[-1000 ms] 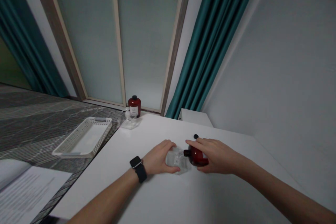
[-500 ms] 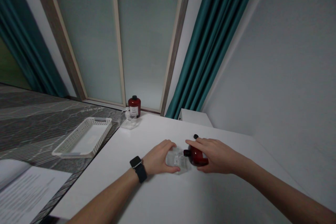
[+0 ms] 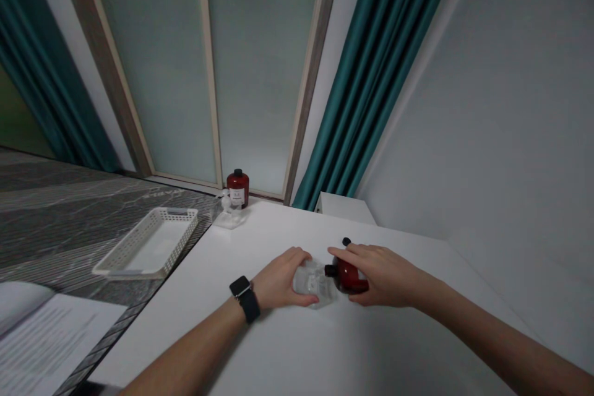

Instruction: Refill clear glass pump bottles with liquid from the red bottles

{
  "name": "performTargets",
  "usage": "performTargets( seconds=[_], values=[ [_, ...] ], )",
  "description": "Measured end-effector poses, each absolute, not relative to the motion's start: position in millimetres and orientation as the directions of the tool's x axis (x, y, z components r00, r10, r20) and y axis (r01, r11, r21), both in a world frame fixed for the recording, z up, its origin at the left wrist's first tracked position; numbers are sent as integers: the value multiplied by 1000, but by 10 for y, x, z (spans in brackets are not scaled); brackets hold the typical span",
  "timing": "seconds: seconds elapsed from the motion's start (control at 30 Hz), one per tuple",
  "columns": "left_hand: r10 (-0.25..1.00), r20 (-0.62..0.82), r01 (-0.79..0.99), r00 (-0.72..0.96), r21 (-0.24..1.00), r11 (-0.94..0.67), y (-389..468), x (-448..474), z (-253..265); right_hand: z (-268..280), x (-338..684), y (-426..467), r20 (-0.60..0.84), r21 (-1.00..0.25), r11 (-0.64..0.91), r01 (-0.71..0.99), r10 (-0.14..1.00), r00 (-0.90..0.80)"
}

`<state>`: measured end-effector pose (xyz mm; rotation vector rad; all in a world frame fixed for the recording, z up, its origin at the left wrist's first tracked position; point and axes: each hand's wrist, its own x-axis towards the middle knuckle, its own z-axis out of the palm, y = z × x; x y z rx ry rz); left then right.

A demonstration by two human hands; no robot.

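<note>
My left hand (image 3: 285, 278), with a black watch (image 3: 245, 298) on its wrist, is closed around a clear container (image 3: 310, 279) at the middle of the white table. My right hand (image 3: 378, 272) grips a dark red bottle (image 3: 349, 277), tipped on its side. Its black neck (image 3: 330, 270) points left at the clear container, close to it; whether they touch or any liquid flows I cannot tell. A small round black piece (image 3: 346, 241), perhaps a cap, shows just beyond the right hand.
Another dark red bottle (image 3: 237, 189) stands upright at the table's far left corner, beside a clear object (image 3: 228, 215) holding something white. Left of the white table (image 3: 288, 352), a white basket (image 3: 160, 247) and an open book (image 3: 55, 334) lie on a grey patterned surface.
</note>
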<state>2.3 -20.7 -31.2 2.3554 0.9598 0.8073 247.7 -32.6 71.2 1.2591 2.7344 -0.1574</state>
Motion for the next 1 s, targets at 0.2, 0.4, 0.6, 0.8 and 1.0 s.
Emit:
performTargets(
  seconds=[0.2, 0.4, 0.6, 0.8, 1.0],
  values=[
    [737, 348, 455, 579, 612, -647, -208, 19, -317, 721, 2485, -326, -169, -45, 647, 761, 746, -644],
    [738, 334, 462, 586, 611, -643, -211, 16, -306, 712, 2489, -318, -159, -44, 652, 757, 743, -650],
    [743, 325, 466, 584, 615, -636, -215, 21, -290, 720, 2482, -315, -159, -46, 651, 758, 744, -649],
    [743, 331, 458, 582, 621, -636, -219, 22, -281, 730, 2486, -317, -165, -43, 651, 758, 744, -648],
    [743, 333, 465, 581, 614, -638, -214, 26, -293, 723, 2482, -316, -152, -48, 654, 755, 742, -653]
  ],
)
